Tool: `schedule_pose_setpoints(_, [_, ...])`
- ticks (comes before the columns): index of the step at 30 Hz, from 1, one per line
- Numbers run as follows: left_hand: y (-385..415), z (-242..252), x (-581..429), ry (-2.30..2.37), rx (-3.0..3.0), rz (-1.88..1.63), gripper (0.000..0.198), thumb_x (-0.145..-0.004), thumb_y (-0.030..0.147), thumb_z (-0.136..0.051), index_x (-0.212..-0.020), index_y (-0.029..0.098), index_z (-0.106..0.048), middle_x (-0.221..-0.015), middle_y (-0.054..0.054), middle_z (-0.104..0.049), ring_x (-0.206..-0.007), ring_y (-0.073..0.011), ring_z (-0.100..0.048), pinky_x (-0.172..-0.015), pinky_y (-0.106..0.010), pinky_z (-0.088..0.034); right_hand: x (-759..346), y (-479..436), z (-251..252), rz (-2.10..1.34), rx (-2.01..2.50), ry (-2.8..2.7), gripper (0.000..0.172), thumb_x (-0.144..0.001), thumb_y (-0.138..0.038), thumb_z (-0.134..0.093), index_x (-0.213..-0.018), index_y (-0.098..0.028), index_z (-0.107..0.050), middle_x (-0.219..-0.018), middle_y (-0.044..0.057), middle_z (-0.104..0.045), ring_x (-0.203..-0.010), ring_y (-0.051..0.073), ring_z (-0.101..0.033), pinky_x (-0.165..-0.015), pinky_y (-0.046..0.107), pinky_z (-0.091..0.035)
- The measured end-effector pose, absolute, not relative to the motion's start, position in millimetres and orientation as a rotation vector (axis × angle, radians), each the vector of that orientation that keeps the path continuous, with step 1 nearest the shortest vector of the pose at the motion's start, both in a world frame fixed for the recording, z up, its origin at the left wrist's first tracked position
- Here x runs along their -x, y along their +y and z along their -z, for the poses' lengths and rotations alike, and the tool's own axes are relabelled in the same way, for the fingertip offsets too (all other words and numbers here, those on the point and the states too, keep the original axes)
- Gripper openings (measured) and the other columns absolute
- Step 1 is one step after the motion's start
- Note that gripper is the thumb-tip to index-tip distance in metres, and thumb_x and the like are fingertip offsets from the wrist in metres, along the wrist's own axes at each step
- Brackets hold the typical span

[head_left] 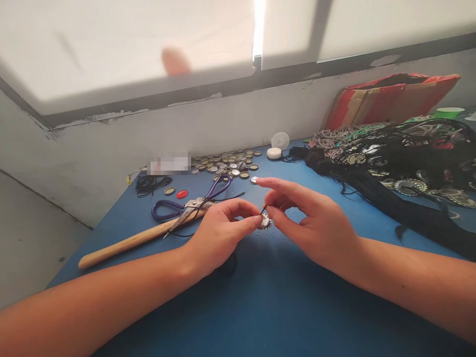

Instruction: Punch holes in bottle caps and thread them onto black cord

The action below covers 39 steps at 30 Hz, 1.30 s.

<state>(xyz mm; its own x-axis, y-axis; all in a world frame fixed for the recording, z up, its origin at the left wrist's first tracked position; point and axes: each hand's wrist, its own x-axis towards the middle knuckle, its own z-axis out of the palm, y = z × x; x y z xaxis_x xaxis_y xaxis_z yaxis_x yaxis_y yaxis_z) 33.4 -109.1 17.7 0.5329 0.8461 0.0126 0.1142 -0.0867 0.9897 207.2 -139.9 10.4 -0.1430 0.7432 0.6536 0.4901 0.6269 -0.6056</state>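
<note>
A silvery bottle cap (265, 222) hangs or rests just under my fingertips near the middle of the view. My left hand (228, 223) pinches at its left edge, thumb and index finger closed on the cap. A short black cord (264, 208) rises from the cap, and my right hand (305, 213) grips it between thumb and fingers, its index finger stretched out. Left of my hands, scissors with blue handles (193, 204) lie across a wooden stick (137, 244). Whether the cap touches the table is hard to tell.
Several loose bottle caps (223, 163) are heaped along the wall. A red cap (182, 194) and a coil of black cord (152, 185) lie at the left. Strung caps with black cords (409, 173) pile at the right, before a red cardboard box (394, 99). The table (241, 307) is blue.
</note>
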Motion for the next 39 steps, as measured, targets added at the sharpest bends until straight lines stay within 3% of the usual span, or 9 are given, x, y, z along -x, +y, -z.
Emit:
schedule_pose_setpoints(7, [-106.6,-12.6,-31.6,0.853,-1.482,-0.860,0.022,-0.083,0.037,-0.068,-0.086,0.016,-0.062,-0.084,0.000,-0.064,-0.081,-0.0117,-0.056,-0.076,-0.025,-0.043,-209.3,-138.4,-11.6,-0.510,1.183,-1.667,0.048,-0.082,-0.026,-0.062,-0.129,-0.023,-0.051,-0.093,-0.001,-0.059,-0.072,0.009,-0.059,-0.063,0.022,-0.053])
schedule_pose_setpoints(10, [-105.9,-10.9,-30.9,0.887,-1.514,-0.910,0.021,-0.083,0.038,-0.068,-0.086,0.018,-0.063,-0.085,0.001,-0.062,-0.081,-0.0105,-0.055,-0.076,-0.024,-0.042,-208.9,-135.8,-11.4,-0.890,1.211,-1.634,0.058,-0.081,-0.034,-0.066,-0.133,-0.023,-0.045,-0.084,-0.002,-0.060,-0.063,0.011,-0.058,-0.057,0.027,-0.053])
schedule_pose_setpoints(13, [-105.9,-10.1,-30.8,0.913,-1.548,-0.931,0.022,-0.083,0.040,-0.067,-0.086,0.019,-0.063,-0.085,0.002,-0.062,-0.081,-0.0109,-0.055,-0.076,-0.024,-0.041,-207.8,-134.5,-12.2,-1.115,1.145,-1.536,0.051,-0.081,-0.033,-0.065,-0.128,-0.021,-0.051,-0.073,-0.004,-0.058,-0.058,0.010,-0.057,-0.056,0.026,-0.051])
schedule_pose_setpoints(18, [-107.8,-10.8,-30.6,0.950,-1.549,-0.924,0.025,-0.084,0.044,-0.066,-0.087,0.020,-0.063,-0.090,-0.001,-0.066,-0.089,-0.0154,-0.059,-0.079,-0.027,-0.043,-206.8,-135.2,-14.7,-1.111,1.153,-1.479,0.032,-0.082,-0.033,-0.064,-0.111,-0.020,-0.066,-0.074,-0.003,-0.062,-0.059,0.007,-0.053,-0.058,0.022,-0.048])
schedule_pose_setpoints(24, [-111.7,-15.3,-30.3,0.875,-1.556,-1.169,0.015,-0.086,0.032,-0.065,-0.080,0.019,-0.060,-0.119,-0.002,-0.063,-0.117,-0.0174,-0.053,-0.100,-0.029,-0.038,-209.9,-130.6,-11.0,-0.900,1.289,-1.504,0.035,-0.082,-0.028,-0.061,-0.116,-0.022,-0.065,-0.064,-0.006,-0.058,-0.056,0.008,-0.052,-0.055,0.024,-0.046])
schedule_pose_setpoints(28, [-114.7,-17.0,-31.3,0.746,-1.487,-1.120,0.014,-0.089,0.031,-0.062,-0.084,0.019,-0.056,-0.077,0.000,-0.066,-0.083,-0.0137,-0.064,-0.083,-0.028,-0.048,-211.6,-128.1,-7.4,-0.860,1.286,-1.490,0.033,-0.082,-0.028,-0.062,-0.113,-0.021,-0.066,-0.075,-0.002,-0.068,-0.065,0.011,-0.059,-0.059,0.025,-0.049])
schedule_pose_setpoints(31, [-114.1,-16.5,-32.0,0.830,-1.531,-0.931,0.017,-0.087,0.035,-0.063,-0.085,0.018,-0.058,-0.067,0.003,-0.058,-0.058,-0.0083,-0.055,-0.060,-0.023,-0.044,-210.7,-128.9,-6.9,-0.851,1.250,-1.498,0.027,-0.082,-0.028,-0.062,-0.107,-0.022,-0.068,-0.088,0.000,-0.071,-0.077,0.013,-0.064,-0.070,0.028,-0.052])
schedule_pose_setpoints(34, [-111.4,-16.2,-32.2,0.922,-1.558,-0.800,0.021,-0.085,0.038,-0.064,-0.084,0.018,-0.061,-0.066,0.004,-0.053,-0.055,-0.0060,-0.044,-0.051,-0.020,-0.035,-209.0,-130.8,-8.0,-0.826,1.240,-1.506,0.023,-0.080,-0.027,-0.063,-0.102,-0.022,-0.069,-0.089,0.000,-0.071,-0.077,0.014,-0.064,-0.071,0.028,-0.051])
schedule_pose_setpoints(39, [-109.7,-18.2,-32.4,0.959,-1.605,-0.788,0.019,-0.082,0.036,-0.065,-0.079,0.016,-0.066,-0.068,0.002,-0.052,-0.058,-0.0075,-0.038,-0.051,-0.022,-0.031,-207.1,-133.9,-10.4,-0.809,1.243,-1.552,0.024,-0.080,-0.024,-0.061,-0.103,-0.023,-0.069,-0.084,-0.001,-0.069,-0.067,0.011,-0.059,-0.061,0.026,-0.048])
